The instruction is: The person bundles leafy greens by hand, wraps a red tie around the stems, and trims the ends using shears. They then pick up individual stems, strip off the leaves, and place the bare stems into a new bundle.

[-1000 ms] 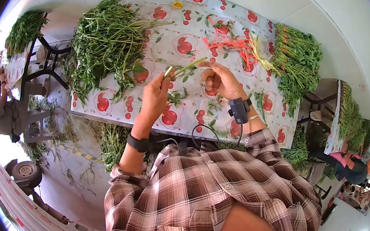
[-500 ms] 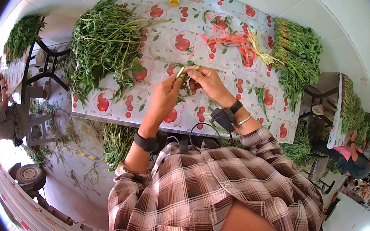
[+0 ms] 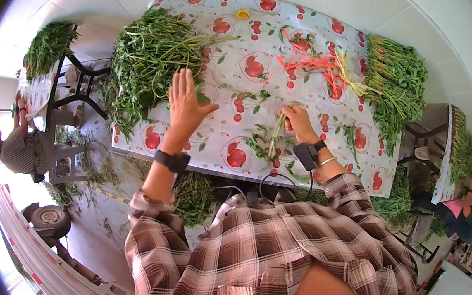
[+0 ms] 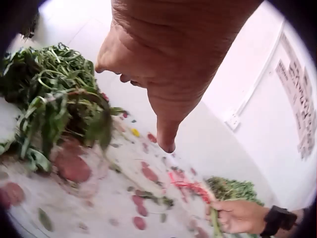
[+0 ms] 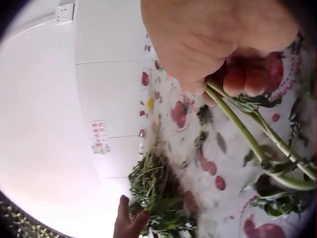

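Observation:
My right hand (image 3: 299, 122) pinches a few leafy green stems (image 5: 240, 126) by their ends, thumb against curled fingers. Their leaves hang down toward the near side of the table in the head view. My left hand (image 3: 184, 103) holds nothing. Its fingers are straight and the thumb stands out to the side, at the near right edge of a big loose heap of leafy greens (image 3: 148, 58). In the left wrist view that heap (image 4: 59, 94) lies to the left of the hand.
Red plastic ties (image 3: 317, 66) and pale straw-like strands (image 3: 348, 75) lie on the fruit-patterned tablecloth (image 3: 216, 132). Tied bunches of greens (image 3: 395, 75) are stacked at the right end. A yellow ring (image 3: 242, 14) sits at the back. Other people work at side tables.
Both hands were together at the stems. The left hand has let go, moved left to the heap and straightened its fingers. The right hand has moved right and nearer the body, still holding stems.

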The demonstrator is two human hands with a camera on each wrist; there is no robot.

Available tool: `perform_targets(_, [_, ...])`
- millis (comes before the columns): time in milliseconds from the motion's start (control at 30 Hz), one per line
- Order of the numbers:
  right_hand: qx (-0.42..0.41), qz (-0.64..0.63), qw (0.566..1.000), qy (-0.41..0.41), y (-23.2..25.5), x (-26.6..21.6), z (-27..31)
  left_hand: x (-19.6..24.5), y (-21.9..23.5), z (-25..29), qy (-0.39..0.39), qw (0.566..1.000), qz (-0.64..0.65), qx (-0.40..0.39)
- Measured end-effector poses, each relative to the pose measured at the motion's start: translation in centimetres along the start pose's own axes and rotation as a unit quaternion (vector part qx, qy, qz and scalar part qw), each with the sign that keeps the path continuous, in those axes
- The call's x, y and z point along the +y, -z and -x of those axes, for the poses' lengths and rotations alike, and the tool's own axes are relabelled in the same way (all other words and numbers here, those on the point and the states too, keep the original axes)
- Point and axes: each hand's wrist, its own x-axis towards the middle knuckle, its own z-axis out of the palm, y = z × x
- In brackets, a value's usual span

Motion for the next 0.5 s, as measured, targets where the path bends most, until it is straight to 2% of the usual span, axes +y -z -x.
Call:
perform_targets(67, [0.014,0.021,1.000,0.012,0.7,1.2,0.1,-2.2,-0.1,-0.9,0.018,0.998,-0.047,-0.040])
perform_targets(133, [0.013,0.076,0.997,-0.012,1.1,1.7,0.3,-4.1,-0.5,-1.5,0.012,0.996,-0.078,-0.041])
perform_targets(200, [0.018,0.077,0.997,-0.012,1.2,1.8,0.4,-6.1,-0.7,-2.3,0.006,0.993,-0.105,-0.043])
perform_targets(267, [0.021,0.089,0.996,-0.008,1.2,1.7,0.4,-8.4,-0.4,-3.4,0.021,0.980,-0.191,-0.061])
perform_targets(333, [0.029,0.093,0.995,-0.010,1.1,1.9,0.3,-10.8,0.0,-4.6,0.035,0.976,-0.204,-0.065])
perform_targets(400, [0.036,0.100,0.994,-0.011,1.0,1.9,0.3,-12.8,0.5,-5.7,0.082,0.967,-0.226,-0.080])
perform_targets(500, [0.039,0.104,0.994,-0.003,0.9,1.7,0.4,-14.8,0.4,-7.4,0.084,0.967,-0.216,-0.102])
